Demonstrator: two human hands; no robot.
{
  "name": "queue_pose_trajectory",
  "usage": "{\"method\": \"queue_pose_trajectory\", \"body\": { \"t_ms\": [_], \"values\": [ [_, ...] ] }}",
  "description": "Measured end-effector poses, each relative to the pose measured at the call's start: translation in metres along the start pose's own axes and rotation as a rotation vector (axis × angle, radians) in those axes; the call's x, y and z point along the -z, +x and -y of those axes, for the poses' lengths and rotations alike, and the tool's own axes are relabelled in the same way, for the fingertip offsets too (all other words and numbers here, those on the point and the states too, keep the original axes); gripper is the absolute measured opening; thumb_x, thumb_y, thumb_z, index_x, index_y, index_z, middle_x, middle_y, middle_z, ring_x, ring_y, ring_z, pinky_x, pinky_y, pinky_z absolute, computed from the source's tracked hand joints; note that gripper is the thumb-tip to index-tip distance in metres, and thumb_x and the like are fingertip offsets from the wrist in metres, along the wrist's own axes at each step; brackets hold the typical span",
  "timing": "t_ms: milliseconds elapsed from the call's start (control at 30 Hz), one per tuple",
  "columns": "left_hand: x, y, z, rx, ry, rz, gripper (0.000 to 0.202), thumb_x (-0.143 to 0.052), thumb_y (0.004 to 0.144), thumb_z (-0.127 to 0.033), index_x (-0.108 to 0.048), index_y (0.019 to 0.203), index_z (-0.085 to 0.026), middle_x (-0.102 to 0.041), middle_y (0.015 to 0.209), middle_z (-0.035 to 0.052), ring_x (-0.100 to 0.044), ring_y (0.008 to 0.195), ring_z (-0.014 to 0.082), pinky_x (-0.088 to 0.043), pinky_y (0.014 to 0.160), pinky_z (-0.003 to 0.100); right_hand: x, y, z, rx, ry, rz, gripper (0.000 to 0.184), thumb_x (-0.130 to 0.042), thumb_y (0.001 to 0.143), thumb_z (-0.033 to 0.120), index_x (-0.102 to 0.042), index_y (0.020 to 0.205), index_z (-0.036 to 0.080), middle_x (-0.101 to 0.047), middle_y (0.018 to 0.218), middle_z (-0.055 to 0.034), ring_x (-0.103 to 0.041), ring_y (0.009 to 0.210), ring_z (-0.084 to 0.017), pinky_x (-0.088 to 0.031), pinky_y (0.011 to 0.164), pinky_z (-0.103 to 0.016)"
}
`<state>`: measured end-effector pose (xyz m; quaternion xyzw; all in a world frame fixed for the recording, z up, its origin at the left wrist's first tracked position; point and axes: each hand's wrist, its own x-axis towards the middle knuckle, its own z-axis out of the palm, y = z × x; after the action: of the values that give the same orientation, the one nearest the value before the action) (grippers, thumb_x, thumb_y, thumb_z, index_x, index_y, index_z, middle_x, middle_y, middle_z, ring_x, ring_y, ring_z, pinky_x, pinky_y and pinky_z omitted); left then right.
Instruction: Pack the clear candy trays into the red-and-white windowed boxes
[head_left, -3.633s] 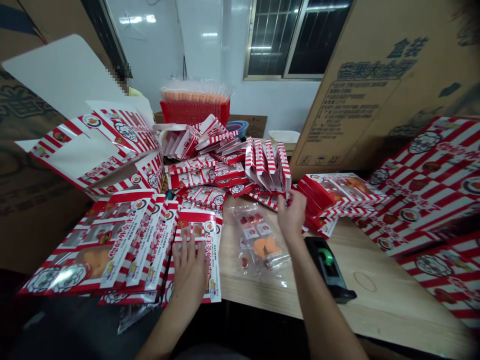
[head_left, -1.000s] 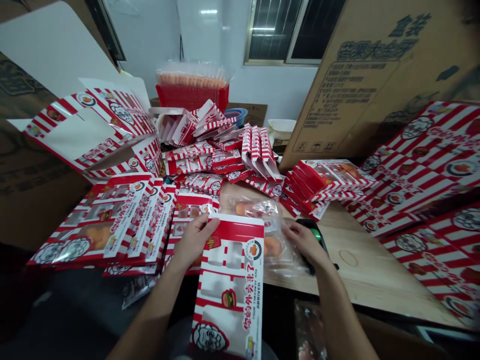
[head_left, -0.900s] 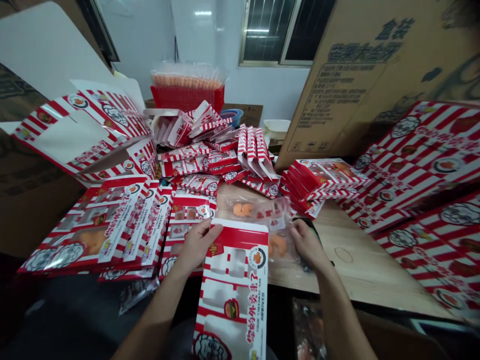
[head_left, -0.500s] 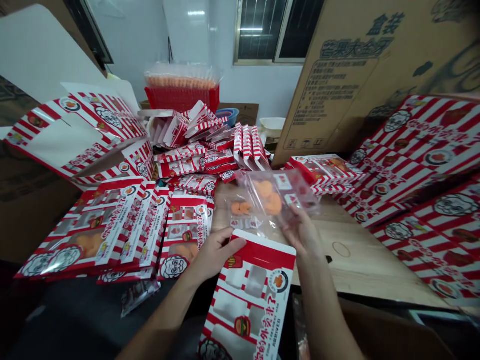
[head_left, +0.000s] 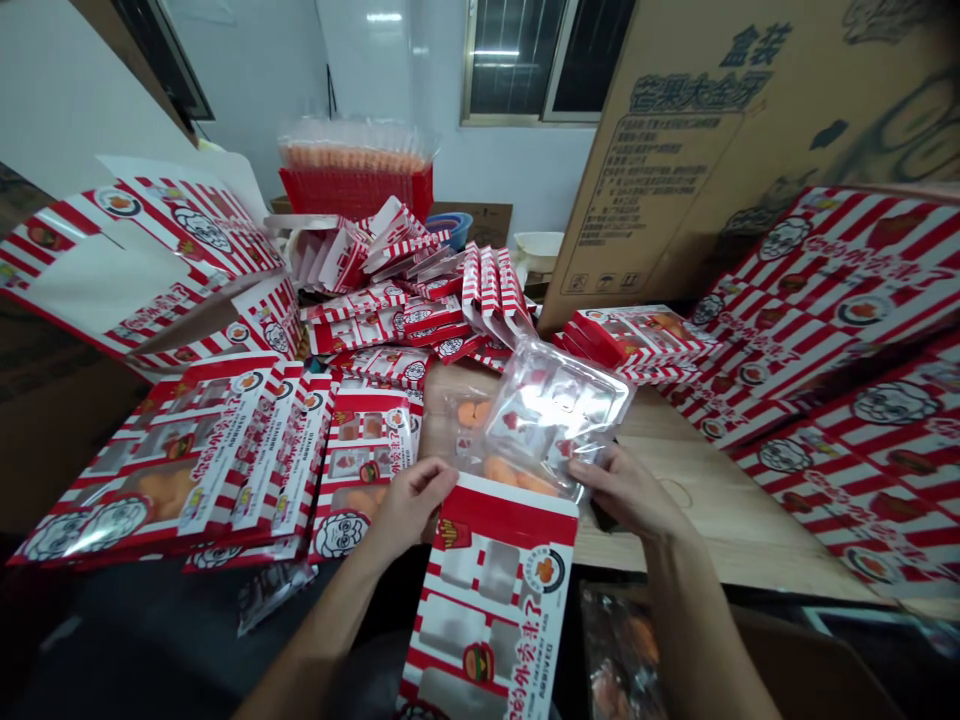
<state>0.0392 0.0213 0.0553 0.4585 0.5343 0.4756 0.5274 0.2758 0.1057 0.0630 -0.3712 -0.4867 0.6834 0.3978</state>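
My left hand [head_left: 409,502] grips the top left corner of a flat red-and-white striped box sleeve [head_left: 499,590] that hangs over the table's near edge. My right hand [head_left: 626,488] holds a clear plastic blister tray [head_left: 555,410] with orange and red toy pieces by its lower right edge. The tray's lower end sits at the sleeve's open top. A second clear tray [head_left: 466,415] with orange pieces lies on the table just behind it.
Filled striped boxes [head_left: 225,450] lie fanned at the left, empty sleeves [head_left: 420,300] heap at the back, more filled boxes [head_left: 637,335] stack at the right. Large cardboard cartons [head_left: 720,130] stand right and left. A red basket [head_left: 356,185] sits behind. Bare wooden tabletop [head_left: 712,500] shows right.
My right hand lifted the clear tray off the table, turned it and brought its lower end down to the sleeve's top opening. My left hand kept hold of the sleeve.
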Motion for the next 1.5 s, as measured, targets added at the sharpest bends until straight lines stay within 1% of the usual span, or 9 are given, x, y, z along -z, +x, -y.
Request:
{"method": "queue_pose_trajectory", "body": {
  "t_ms": [167, 267, 433, 633, 867, 967, 1200, 1367, 1500],
  "values": [
    [0.011, 0.005, -0.017, 0.045, 0.114, 0.219, 0.025, -0.065, 0.072, -0.038, -0.063, 0.067, -0.014, -0.062, 0.064, -0.0005, -0.056, 0.062, 0.0137, -0.042, 0.056, 0.023, -0.004, 0.021, 0.015, 0.337, -0.058, -0.239, 0.071, -0.074, 0.068, 0.04, -0.042, 0.131, 0.034, -0.067, 0.103, -0.0037, -0.065, 0.085, -0.019, -0.053, 0.074, -0.033],
    [0.009, 0.003, -0.015, 0.04, 0.138, 0.254, 0.024, -0.062, 0.074, -0.038, -0.062, 0.07, -0.014, -0.063, 0.069, 0.0007, -0.057, 0.065, 0.0146, -0.043, 0.059, 0.024, -0.001, 0.033, 0.025, 0.414, -0.196, -0.278, 0.06, -0.075, 0.067, 0.032, -0.052, 0.122, 0.033, -0.063, 0.111, -0.002, -0.062, 0.088, -0.017, -0.051, 0.074, -0.029],
    [0.006, -0.003, 0.011, -0.052, 0.035, 0.035, 0.022, -0.06, 0.077, -0.036, -0.051, 0.087, -0.019, -0.058, 0.076, -0.0022, -0.055, 0.068, 0.013, -0.044, 0.064, 0.024, 0.004, 0.026, 0.018, 0.309, -0.315, -0.155, 0.034, -0.074, 0.067, 0.04, -0.068, 0.097, 0.028, -0.068, 0.092, -0.0006, -0.061, 0.078, -0.018, -0.05, 0.072, -0.031],
    [0.008, -0.001, 0.022, -0.211, 0.049, -0.136, 0.021, -0.061, 0.076, -0.032, -0.044, 0.072, -0.019, -0.054, 0.107, 0.0047, -0.053, 0.094, 0.0161, -0.041, 0.079, 0.025, -0.01, -0.004, -0.028, 0.061, -0.357, 0.333, 0.04, -0.06, 0.074, 0.057, -0.074, 0.073, 0.02, -0.065, 0.103, -0.0094, -0.058, 0.097, -0.026, -0.046, 0.084, -0.038],
    [0.001, -0.006, 0.026, -0.24, -0.039, -0.062, 0.018, -0.059, 0.078, -0.03, -0.047, 0.088, -0.021, -0.056, 0.076, -0.0022, -0.055, 0.071, 0.0133, -0.044, 0.071, 0.026, -0.004, -0.019, -0.07, 0.062, -0.104, -0.061, 0.027, -0.076, 0.062, 0.044, -0.067, 0.066, 0.019, -0.061, 0.088, -0.0053, -0.056, 0.082, -0.019, -0.046, 0.068, -0.027],
    [-0.004, -0.009, 0.03, -0.142, 0.002, -0.029, 0.033, -0.062, 0.076, -0.028, -0.049, 0.106, -0.021, -0.058, 0.09, 0.0006, -0.056, 0.079, 0.0141, -0.045, 0.074, 0.026, -0.007, -0.024, -0.072, 0.006, -0.098, -0.002, 0.032, -0.072, 0.067, 0.048, -0.067, 0.063, 0.017, -0.061, 0.082, -0.0052, -0.056, 0.071, -0.017, -0.045, 0.06, -0.026],
    [-0.011, -0.006, 0.019, -0.058, 0.102, 0.164, 0.026, -0.056, 0.081, -0.04, -0.062, 0.076, -0.015, -0.063, 0.073, 0.001, -0.057, 0.071, 0.0159, -0.045, 0.067, 0.025, -0.015, -0.028, -0.073, -0.157, -0.064, 0.171, 0.038, -0.064, 0.073, 0.051, -0.07, 0.088, 0.017, -0.064, 0.106, -0.0085, -0.062, 0.082, -0.022, -0.049, 0.07, -0.031],
    [0.006, 0.001, 0.011, -0.046, 0.063, -0.128, 0.036, -0.046, 0.085, -0.049, -0.056, 0.078, -0.016, -0.061, 0.07, 0.0011, -0.057, 0.065, 0.0161, -0.046, 0.062, 0.026, -0.04, -0.042, -0.092, -0.107, 0.032, 0.129, 0.063, -0.068, 0.067, 0.058, -0.056, 0.119, 0.023, -0.061, 0.121, -0.0097, -0.058, 0.107, -0.03, -0.047, 0.088, -0.042],
    [0.036, 0.007, -0.003, -0.137, 0.079, -0.476, 0.035, -0.046, 0.085, -0.049, -0.049, 0.105, -0.02, -0.059, 0.104, 0.0061, -0.059, 0.095, 0.0209, -0.047, 0.083, 0.033, -0.069, -0.03, -0.086, -0.096, -0.052, 0.098, 0.06, -0.068, 0.073, 0.045, -0.05, 0.125, 0.024, -0.062, 0.122, -0.0087, -0.059, 0.108, -0.028, -0.045, 0.092, -0.043]
  ]
}}
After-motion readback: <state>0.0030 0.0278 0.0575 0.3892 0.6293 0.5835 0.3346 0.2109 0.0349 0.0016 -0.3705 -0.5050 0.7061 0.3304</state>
